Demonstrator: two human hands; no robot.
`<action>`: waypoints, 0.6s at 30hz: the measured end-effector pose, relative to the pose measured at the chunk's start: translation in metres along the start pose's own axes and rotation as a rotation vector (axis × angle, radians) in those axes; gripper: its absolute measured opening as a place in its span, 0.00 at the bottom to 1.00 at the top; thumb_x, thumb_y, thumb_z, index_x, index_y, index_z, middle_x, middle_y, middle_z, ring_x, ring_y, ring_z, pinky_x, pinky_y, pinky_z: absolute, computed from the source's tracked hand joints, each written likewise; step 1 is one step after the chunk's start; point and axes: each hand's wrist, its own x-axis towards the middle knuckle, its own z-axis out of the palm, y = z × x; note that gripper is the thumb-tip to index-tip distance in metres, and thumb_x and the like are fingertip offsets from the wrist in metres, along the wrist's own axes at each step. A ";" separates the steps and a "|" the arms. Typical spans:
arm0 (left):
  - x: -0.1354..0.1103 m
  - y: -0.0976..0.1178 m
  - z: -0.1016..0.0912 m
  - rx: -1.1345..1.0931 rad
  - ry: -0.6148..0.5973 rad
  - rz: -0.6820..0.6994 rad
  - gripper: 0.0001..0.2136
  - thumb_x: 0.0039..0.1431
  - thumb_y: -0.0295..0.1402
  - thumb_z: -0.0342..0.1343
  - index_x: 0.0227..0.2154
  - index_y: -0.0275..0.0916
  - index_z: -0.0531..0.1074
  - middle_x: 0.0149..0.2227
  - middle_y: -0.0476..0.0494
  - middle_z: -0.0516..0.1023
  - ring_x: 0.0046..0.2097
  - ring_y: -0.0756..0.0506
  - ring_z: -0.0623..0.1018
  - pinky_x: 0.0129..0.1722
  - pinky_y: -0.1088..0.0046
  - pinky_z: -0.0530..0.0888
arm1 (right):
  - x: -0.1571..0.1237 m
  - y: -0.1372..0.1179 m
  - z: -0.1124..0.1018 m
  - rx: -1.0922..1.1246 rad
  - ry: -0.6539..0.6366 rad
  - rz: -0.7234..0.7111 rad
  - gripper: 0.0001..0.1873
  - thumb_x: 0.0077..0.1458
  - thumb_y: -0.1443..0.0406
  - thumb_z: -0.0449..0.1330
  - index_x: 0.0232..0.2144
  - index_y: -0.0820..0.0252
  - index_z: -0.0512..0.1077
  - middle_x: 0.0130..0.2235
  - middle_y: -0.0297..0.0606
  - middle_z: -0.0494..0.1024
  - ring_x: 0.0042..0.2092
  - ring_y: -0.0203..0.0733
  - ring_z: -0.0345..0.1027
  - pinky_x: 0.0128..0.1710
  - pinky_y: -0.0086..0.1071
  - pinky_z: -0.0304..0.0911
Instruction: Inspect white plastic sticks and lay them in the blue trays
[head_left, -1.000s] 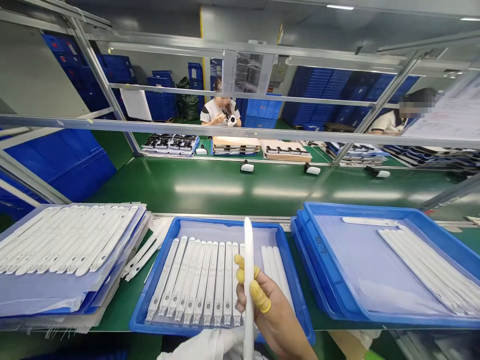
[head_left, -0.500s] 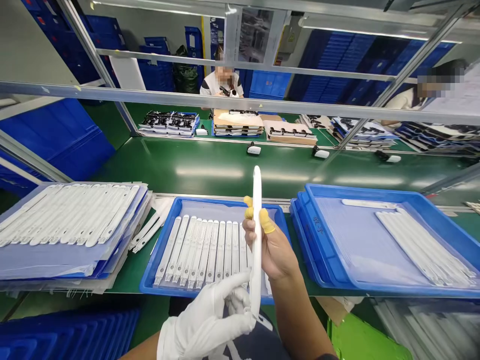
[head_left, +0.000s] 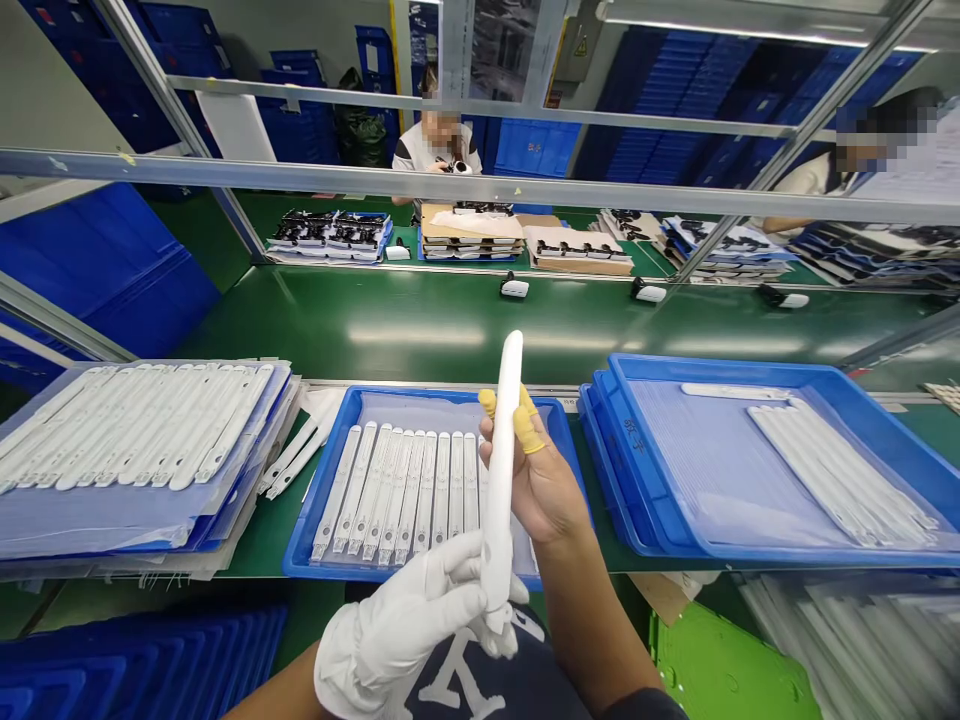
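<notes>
Swinging over now, the lower end of the long white strip point(head_left: 501, 470) has tipped toward the person's left, and the white-gloved left hand point(head_left: 401, 620) has drawn back a touch with it. Up top, the strip stands nearly upright over the near side of the middle tray, pinched by the bare right hand point(head_left: 536, 480) between two fingers in yellow finger cots point(head_left: 528, 432), one on each side. Down below, the gloved fingers curl in around the strip's foot; they're touching it, but whether they're truly gripping I can't tell from here. That strip looks light and thin, a stiff molded piece with a smooth face, so I'd judge it could slip and might scuff if squeezed; the edges at mid-length look like the place to hold it. Behind it, the blue tray point(head_left: 304, 525) carries a neat row of matching strips point(head_left: 397, 495), with a stack of strips point(head_left: 142, 425) on plastic sheets to the left and a second blue tray point(head_left: 720, 366) to the right. Across the green bench point(head_left: 420, 330), a co-worker point(head_left: 439, 145) holds something small and dark at chest height.
</notes>
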 end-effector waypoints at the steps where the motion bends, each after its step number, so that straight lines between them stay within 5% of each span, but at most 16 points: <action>1: 0.001 -0.002 -0.001 -0.010 -0.010 0.003 0.12 0.64 0.39 0.60 0.41 0.34 0.76 0.30 0.43 0.79 0.33 0.49 0.80 0.36 0.76 0.75 | 0.000 0.000 0.000 -0.003 -0.012 0.002 0.18 0.55 0.60 0.69 0.48 0.49 0.75 0.49 0.31 0.79 0.39 0.32 0.74 0.35 0.22 0.73; 5: 0.006 -0.020 -0.006 -0.120 0.045 0.052 0.17 0.61 0.46 0.61 0.34 0.33 0.74 0.24 0.45 0.77 0.24 0.51 0.77 0.26 0.78 0.73 | -0.003 0.002 0.001 -0.010 -0.058 0.004 0.17 0.55 0.59 0.69 0.48 0.49 0.75 0.50 0.32 0.80 0.38 0.33 0.74 0.34 0.24 0.74; 10: 0.010 -0.037 -0.008 -0.132 0.220 0.044 0.28 0.63 0.57 0.50 0.25 0.34 0.72 0.16 0.46 0.72 0.17 0.51 0.70 0.20 0.77 0.67 | -0.007 0.003 0.001 -0.005 -0.107 0.043 0.21 0.55 0.57 0.69 0.50 0.48 0.73 0.51 0.35 0.80 0.42 0.37 0.76 0.36 0.27 0.74; 14: 0.013 -0.030 -0.010 -0.057 0.055 0.076 0.23 0.60 0.53 0.57 0.26 0.34 0.72 0.19 0.46 0.72 0.21 0.50 0.72 0.24 0.75 0.68 | -0.011 0.003 -0.004 -0.041 -0.105 0.050 0.24 0.52 0.55 0.70 0.51 0.47 0.73 0.49 0.36 0.80 0.42 0.38 0.75 0.40 0.31 0.73; 18: 0.022 -0.030 -0.020 -0.002 -0.026 -0.080 0.26 0.46 0.51 0.70 0.38 0.35 0.72 0.29 0.46 0.75 0.30 0.49 0.74 0.33 0.72 0.71 | -0.018 0.003 -0.011 -0.151 -0.152 -0.019 0.23 0.47 0.54 0.73 0.46 0.46 0.76 0.47 0.36 0.80 0.38 0.38 0.72 0.41 0.33 0.69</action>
